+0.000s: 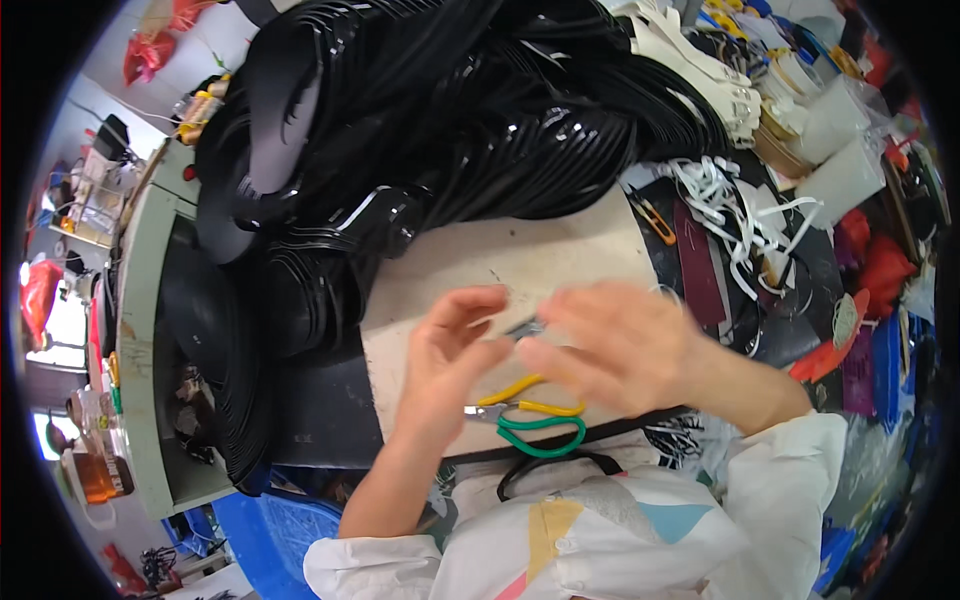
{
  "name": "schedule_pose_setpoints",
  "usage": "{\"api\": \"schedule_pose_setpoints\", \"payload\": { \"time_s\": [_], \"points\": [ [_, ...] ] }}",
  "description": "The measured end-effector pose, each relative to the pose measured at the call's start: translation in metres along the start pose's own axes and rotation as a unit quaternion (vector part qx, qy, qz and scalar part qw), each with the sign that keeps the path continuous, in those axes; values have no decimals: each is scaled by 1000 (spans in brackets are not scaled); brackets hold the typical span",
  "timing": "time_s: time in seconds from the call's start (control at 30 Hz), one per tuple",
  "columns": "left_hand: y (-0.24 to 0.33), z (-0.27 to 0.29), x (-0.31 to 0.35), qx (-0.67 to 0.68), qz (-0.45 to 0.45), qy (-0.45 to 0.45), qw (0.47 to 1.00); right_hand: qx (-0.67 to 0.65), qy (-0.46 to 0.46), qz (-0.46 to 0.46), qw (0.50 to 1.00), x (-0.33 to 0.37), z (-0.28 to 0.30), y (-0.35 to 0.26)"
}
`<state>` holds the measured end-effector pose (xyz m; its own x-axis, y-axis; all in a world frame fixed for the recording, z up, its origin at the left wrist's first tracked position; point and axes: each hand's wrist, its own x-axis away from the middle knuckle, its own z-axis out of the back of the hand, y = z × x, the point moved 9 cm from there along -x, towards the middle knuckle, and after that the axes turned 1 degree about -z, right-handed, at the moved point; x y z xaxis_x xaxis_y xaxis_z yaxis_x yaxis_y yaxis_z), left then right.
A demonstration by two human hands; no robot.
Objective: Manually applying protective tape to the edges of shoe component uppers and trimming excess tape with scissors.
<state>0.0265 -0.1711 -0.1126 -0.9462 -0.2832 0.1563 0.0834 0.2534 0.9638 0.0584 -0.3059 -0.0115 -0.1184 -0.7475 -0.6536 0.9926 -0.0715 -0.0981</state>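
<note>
My left hand (440, 355) is over the pale board (500, 245), fingers loosely curled and thumb apart from them. My right hand (630, 345) is opposite it, blurred by motion. Between the hands is a small dark grey piece (522, 328), its right end at the fingers of my right hand; its kind is too small to make out. It lies close to my left thumb tip, and I see no clear grip there. Just below, a metal hand tool (545, 440) with one yellow and one green handle rests at the board's near edge.
A large heap of glossy black curved strips (480, 130) fills the far side. White ribbon scraps (745, 215), an orange-handled cutter (655, 220) and a dark red strip (698, 265) lie at right. A blue bin (275, 535) stands lower left, beside a pale green cabinet (140, 330).
</note>
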Motion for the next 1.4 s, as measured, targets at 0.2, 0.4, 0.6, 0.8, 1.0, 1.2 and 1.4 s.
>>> {"api": "schedule_pose_setpoints", "payload": {
  "time_s": [0.2,0.4,0.6,0.8,1.0,1.2,1.4],
  "points": [
    [110,5,-31,-118,-282,-53,951,92,164,-29,982,5,30,61],
    [204,115,-144,-267,-306,231,884,-432,338,-335,766,42,91,195],
    [179,115,-174,-221,-206,215,929,-493,413,-313,698,47,155,202],
    [190,119,-163,-269,-228,170,920,-290,418,-301,807,23,136,169],
    [214,95,-31,-235,-389,289,843,-264,324,-315,852,8,100,130],
    [103,48,73,-344,-314,261,846,-575,73,-402,709,-18,-75,57],
    [7,66,76,8,-80,161,984,-622,-13,-403,671,4,-127,6]
  ]
}}
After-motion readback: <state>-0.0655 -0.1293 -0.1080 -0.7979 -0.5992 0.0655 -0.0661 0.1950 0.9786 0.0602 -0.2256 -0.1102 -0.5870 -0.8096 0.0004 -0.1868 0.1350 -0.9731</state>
